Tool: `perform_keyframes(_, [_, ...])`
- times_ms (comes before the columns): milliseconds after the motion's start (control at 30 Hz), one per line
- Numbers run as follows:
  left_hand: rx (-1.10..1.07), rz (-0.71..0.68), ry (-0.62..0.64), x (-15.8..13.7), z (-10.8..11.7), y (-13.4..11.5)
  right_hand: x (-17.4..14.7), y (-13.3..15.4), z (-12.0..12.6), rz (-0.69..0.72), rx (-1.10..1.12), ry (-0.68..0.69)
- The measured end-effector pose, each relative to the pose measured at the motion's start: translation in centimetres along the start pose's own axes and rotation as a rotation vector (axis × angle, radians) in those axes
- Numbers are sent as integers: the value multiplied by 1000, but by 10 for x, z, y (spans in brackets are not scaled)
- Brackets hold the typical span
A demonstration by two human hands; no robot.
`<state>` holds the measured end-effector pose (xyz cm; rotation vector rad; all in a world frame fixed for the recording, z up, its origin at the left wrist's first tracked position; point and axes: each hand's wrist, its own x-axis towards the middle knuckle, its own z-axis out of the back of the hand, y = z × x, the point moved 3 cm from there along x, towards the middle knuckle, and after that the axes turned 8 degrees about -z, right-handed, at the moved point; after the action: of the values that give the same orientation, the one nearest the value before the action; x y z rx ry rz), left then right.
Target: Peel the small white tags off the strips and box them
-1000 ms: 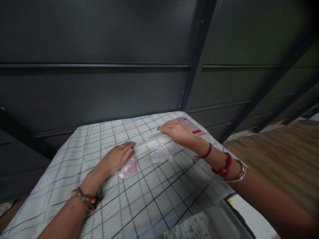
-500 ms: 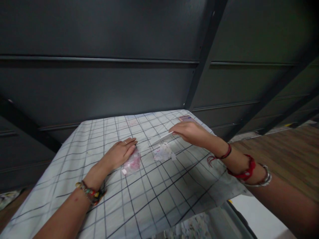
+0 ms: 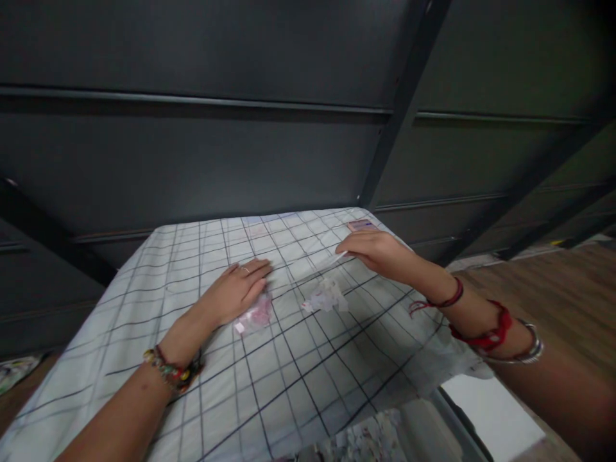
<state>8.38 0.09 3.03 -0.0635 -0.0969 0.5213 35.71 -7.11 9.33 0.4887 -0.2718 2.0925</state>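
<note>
My left hand (image 3: 235, 294) lies flat on the checked cloth, fingers stretched forward. Beside its thumb is a small clear plastic packet (image 3: 256, 314) with pink contents, partly covered by the hand. My right hand (image 3: 374, 253) pinches the end of a thin, flat, whitish strip (image 3: 323, 264), see-through or blurred along its length; its exact kind is unclear. The strip slants down to the left, just behind a loose pile of small white paper-like scraps (image 3: 325, 298). Between the packet and this pile runs a strip of bare cloth.
The white checked cloth (image 3: 283, 372) covers the table. A pinkish flat object (image 3: 362, 225) lies at its far right corner. In front, at the bottom, stands a grey container (image 3: 428, 427) with many pale scraps (image 3: 370, 439). A dark panelled wall (image 3: 231, 167) rises behind.
My right hand has moved a little to the right with the strip. The white scraps sit slightly farther right and look more bunched. My left hand stays beside the packet.
</note>
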Motion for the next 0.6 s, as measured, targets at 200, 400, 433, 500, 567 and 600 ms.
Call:
perform_keyframes(200, [-54,-153,31,2,5,-25,-17,18,3,-47,-63,71])
perform_keyframes(400, [-82,-196,65,3,1,-35,-34,36,24,-58,-111,82])
perform_keyframes(433, [-80,-200,79,3,-1,-35,-31,37,24,-65,-117,68])
perform_keyframes(500, [-80,-206,102,2,-3,-34,-22,39,19,-69,-116,41])
perform_keyframes(567, [-79,-205,115,2,-4,-34,-13,40,10,-56,-89,38])
perform_keyframes(600, [-76,-204,120,1,-4,-34,-10,40,6,-38,-66,53])
